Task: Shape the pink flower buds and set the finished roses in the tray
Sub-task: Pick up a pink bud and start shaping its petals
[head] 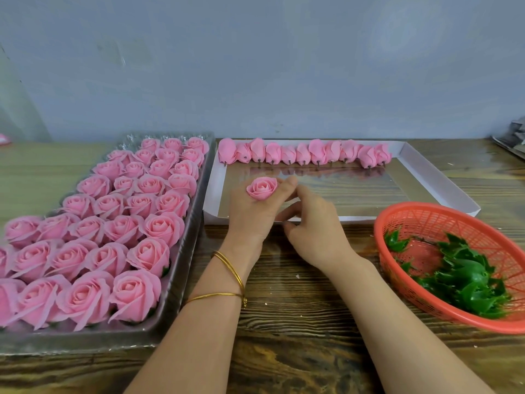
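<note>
A small pink foam rose with opened petals (261, 188) is held in the left hand (250, 214), whose fingers are curled round its base so that the bloom is turned up toward the eye. Held thus, the petals can be judged and reached from every side. The right hand (314, 226) is set close at three o'clock of the rose, forefinger and thumb bent and nearly together beside the left fingertips; whether a petal edge is pinched between them cannot be told. The shaping is judged nearly done, since the flower already resembles those stored. The clear plastic compartment tray (186, 245) is placed at nine o'clock of the hands and is filled with finished pink roses (125, 228) facing up. Only a few cells at its twelve o'clock end are bare, the likely place for this one. The unshaped pink buds (304, 153) are laid in a row along the far wall of the shallow white cardboard box (443, 183) at twelve o'clock, stems toward the worker, so each can be taken by its base. A round orange plastic basket (460, 226) of green leaf calyxes (466, 282) is kept at four o'clock, near the right hand
</note>
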`<state>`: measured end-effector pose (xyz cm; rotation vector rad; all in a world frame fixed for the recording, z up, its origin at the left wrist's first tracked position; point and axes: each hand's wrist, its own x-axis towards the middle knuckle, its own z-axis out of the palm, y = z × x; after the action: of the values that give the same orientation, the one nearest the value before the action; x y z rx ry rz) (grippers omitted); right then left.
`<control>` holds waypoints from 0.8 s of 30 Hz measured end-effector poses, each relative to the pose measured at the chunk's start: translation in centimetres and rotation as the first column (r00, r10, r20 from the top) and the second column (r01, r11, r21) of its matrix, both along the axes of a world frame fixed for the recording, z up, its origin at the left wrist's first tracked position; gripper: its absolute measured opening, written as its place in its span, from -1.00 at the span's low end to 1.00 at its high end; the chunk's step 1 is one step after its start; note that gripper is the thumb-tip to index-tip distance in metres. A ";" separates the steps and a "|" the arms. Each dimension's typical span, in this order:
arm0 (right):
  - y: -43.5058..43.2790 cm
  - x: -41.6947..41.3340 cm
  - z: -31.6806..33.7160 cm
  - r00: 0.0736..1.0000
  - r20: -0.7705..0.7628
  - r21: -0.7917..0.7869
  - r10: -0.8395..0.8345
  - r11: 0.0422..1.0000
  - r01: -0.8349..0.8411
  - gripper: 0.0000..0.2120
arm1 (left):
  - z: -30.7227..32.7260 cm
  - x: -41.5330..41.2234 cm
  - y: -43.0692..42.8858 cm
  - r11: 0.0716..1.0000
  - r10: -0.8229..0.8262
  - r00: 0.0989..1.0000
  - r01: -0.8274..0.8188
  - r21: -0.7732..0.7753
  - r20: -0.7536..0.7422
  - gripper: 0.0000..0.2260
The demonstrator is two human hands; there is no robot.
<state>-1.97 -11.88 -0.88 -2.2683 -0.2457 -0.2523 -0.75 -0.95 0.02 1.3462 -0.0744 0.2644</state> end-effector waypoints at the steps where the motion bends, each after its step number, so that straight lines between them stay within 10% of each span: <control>1: 0.0 0.0 0.0 1.000 -0.005 0.007 -0.002 1.000 0.002 -0.60 | 0.0 0.0 0.0 1.000 0.004 1.000 -0.004 0.001 0.003 -0.91; 24: 0.8 -0.7 1.5 0.997 0.075 0.371 0.015 0.928 -0.041 -0.55 | 0.6 -0.7 -0.5 0.982 -0.164 0.986 0.164 -0.097 0.008 -0.97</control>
<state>-2.71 -11.10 0.57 -1.8794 -0.2442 -0.3347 -1.49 -1.45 0.61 1.2353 -0.1695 0.1265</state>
